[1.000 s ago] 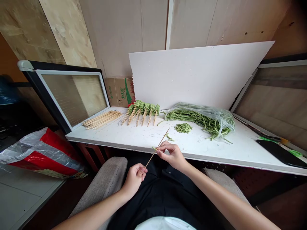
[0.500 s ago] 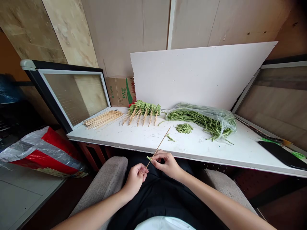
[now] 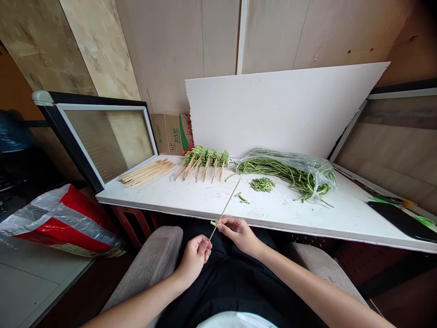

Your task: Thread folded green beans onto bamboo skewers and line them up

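Observation:
Over my lap, my left hand (image 3: 198,252) pinches the lower end of a thin wooden skewer (image 3: 230,199), which slants up and away to the right. Higher along the stick, my right hand (image 3: 237,231) is closed on a short cut piece of green bean (image 3: 213,223) that lies across the skewer. My fingers partly hide the bean, and I cannot tell whether the stick runs through it. Just past the skewer, a few loose bean pieces (image 3: 242,198) lie on the white table (image 3: 191,200). A small heap of cut beans (image 3: 262,184) is behind them.
Bare skewers (image 3: 148,172) lie at the left, beside a stack of skewered beans (image 3: 206,157). A clear plastic bag of long beans (image 3: 287,168) rests at the right. Farther right are a black phone (image 3: 403,219) and scissors (image 3: 387,197). A cardboard box (image 3: 170,133) stands behind.
Both hands keep their grip with hardly any movement. The skewer's tip has shifted slightly to the left, and the whole view has tilted a little.

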Demonstrator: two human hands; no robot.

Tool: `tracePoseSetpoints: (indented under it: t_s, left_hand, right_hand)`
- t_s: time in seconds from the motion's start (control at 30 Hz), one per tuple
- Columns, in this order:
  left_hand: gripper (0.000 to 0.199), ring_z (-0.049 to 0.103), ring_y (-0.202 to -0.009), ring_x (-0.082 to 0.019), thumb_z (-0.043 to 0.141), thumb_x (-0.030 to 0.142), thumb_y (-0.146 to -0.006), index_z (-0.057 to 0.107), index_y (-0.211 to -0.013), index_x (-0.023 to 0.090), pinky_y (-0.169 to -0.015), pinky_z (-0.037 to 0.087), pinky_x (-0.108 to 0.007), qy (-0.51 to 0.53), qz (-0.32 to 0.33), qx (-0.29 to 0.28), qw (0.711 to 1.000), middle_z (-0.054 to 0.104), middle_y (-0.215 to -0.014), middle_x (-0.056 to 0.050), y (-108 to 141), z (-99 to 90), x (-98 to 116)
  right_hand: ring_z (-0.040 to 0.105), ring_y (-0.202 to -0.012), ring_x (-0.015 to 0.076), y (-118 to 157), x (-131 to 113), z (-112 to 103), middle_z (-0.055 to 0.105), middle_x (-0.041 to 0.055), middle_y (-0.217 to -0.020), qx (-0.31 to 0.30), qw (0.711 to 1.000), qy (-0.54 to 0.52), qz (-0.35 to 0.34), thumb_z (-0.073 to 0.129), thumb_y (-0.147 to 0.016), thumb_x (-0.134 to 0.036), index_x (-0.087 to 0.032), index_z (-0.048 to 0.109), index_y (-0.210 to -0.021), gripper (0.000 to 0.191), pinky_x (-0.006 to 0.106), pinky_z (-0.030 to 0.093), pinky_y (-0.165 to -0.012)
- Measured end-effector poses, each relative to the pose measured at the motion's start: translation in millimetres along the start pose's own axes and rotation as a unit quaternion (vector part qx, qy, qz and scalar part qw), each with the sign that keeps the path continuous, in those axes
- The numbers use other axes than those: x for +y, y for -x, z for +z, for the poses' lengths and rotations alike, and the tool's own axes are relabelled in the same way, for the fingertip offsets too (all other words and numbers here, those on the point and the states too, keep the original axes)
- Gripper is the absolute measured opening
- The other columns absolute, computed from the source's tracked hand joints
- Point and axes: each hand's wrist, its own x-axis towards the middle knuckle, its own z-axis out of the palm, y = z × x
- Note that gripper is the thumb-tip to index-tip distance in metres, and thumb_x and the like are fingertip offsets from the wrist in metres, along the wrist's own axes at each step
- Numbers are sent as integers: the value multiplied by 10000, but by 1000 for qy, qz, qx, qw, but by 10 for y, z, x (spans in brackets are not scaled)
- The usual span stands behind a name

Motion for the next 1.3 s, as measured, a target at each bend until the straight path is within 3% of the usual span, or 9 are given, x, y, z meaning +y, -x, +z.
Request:
tracePoseSetpoints:
  t_s: [0.37,0.8,1.03,1.17,1.3]
  left_hand:
    - [643,275,-456,-64,658,825,-821,545,-778,194,-461,182,-212,8,-6,15,1000,417,-528,81,3,17,40]
    - [649,269,-458,-60,670,828,-799,544,-780,191,-458,184,-208,18,-18,2,1000,409,-519,91,2,20,37]
    - [640,298,-450,-59,694,814,-795,545,-804,191,-432,206,-190,33,-20,-16,999,436,-526,90,11,28,-12]
    - [615,322,-425,-59,681,790,-832,556,-830,188,-409,219,-188,31,-6,-11,999,458,-530,88,1,8,-34]
    - [586,369,-392,-55,655,754,-882,582,-863,173,-393,249,-198,12,18,-2,1000,515,-563,72,-15,-32,-20]
  right_hand:
    - [599,-796,173,-84,-187,-118,687,32,-825,22,999,-40,19,773,-881,-633,-190,757,-851,444,313,509,-808]
    - [579,-773,177,-90,-132,-170,669,29,-816,28,996,-60,57,778,-878,-632,-195,771,-918,439,310,466,-738]
    - [669,-864,220,-91,-79,-206,744,84,-914,23,995,-76,58,553,-1009,-685,-192,796,-1073,554,328,502,-748]
    - [709,-970,250,-137,-77,-319,775,111,-1019,14,998,-17,52,448,-1055,-676,-195,774,-1152,590,346,532,-780]
    - [721,-1002,260,-210,-94,-665,785,100,-1048,60,987,151,1,551,-1033,-609,-215,732,-1226,475,363,543,-826]
